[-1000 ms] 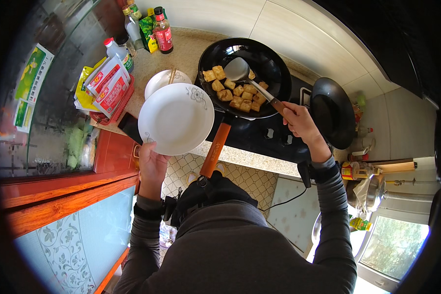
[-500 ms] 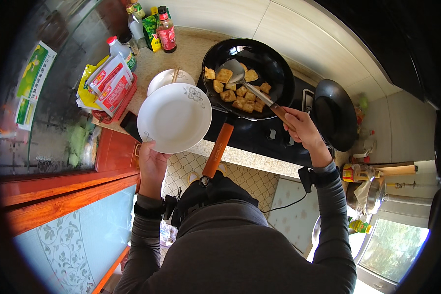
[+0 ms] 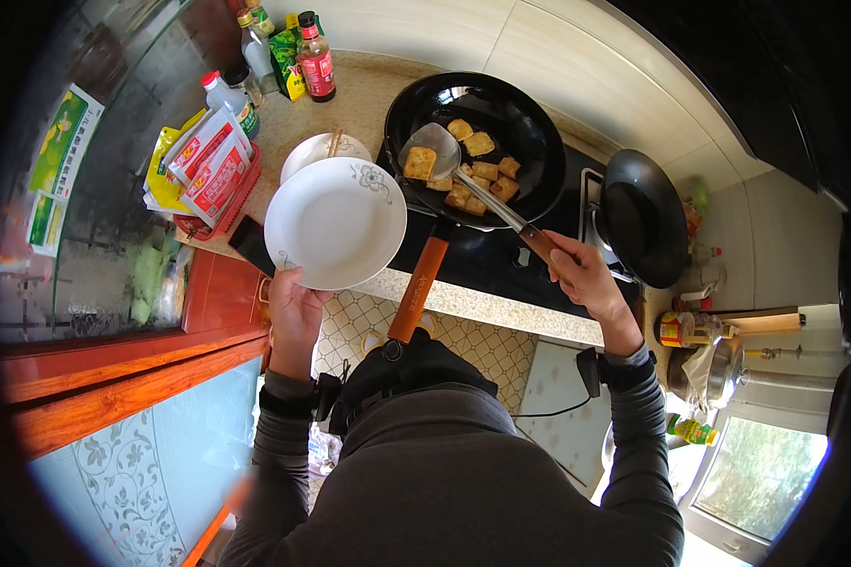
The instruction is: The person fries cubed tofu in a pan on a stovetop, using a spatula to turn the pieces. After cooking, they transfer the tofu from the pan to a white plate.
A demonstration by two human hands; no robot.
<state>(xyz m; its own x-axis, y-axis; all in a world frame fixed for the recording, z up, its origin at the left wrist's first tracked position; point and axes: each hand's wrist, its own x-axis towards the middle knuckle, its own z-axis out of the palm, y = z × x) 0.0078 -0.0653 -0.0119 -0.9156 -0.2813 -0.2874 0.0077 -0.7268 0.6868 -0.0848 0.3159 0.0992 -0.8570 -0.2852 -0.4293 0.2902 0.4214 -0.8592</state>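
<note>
My left hand (image 3: 296,317) grips the near rim of a white plate (image 3: 331,227) with a grey flower on its edge, held up to the left of the wok. Nothing lies on the plate. My right hand (image 3: 586,279) is closed round the wooden handle of a spatula (image 3: 496,206). The spatula's broad metal blade is inside the black wok (image 3: 529,118), at its left side, with a browned tofu piece (image 3: 420,163) on it. Several more golden tofu pieces (image 3: 482,180) lie in the wok. The wok's brown handle (image 3: 420,288) points toward me.
Behind the held plate, another white plate (image 3: 317,149) with chopsticks (image 3: 336,142) sits on the counter. A red basket (image 3: 225,215) of packets and several bottles (image 3: 317,66) stand at the left. A second dark pan (image 3: 641,219) rests right of the wok, over the black stove (image 3: 529,269).
The spatula blade has moved left and toward me in the wok, and tofu pieces there have been gathered up or shifted. The held plate has barely moved.
</note>
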